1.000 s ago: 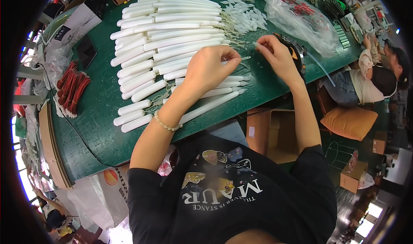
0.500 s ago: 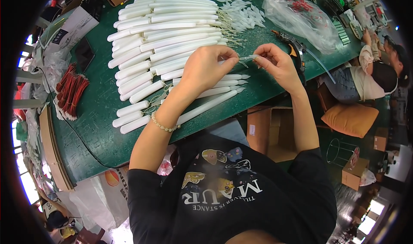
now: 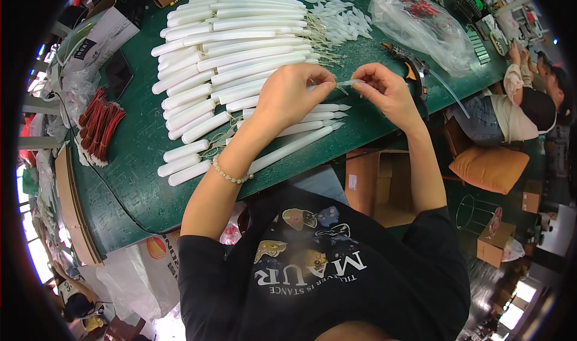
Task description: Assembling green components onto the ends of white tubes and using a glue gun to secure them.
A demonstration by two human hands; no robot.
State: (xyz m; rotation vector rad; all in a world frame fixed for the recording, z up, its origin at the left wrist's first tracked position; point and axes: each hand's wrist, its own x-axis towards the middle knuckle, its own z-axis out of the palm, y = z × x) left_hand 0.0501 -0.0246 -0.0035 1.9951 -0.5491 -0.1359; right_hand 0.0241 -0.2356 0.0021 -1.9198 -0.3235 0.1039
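Translucent tip (image 3: 344, 83) pinched by right grip (image 3: 386, 91), left grip (image 3: 294, 94) hold unclear, table edge (image 3: 356, 147) near.

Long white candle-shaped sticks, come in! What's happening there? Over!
Left hand pinching thin pale wires; right hand pinching small translucent white piece. Sticks lying in rows. Black-and-orange glue gun rightward, not blocking.

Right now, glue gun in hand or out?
Out of hand: the glue gun rests on the green table, right of the right hand, which pinches a small translucent piece.
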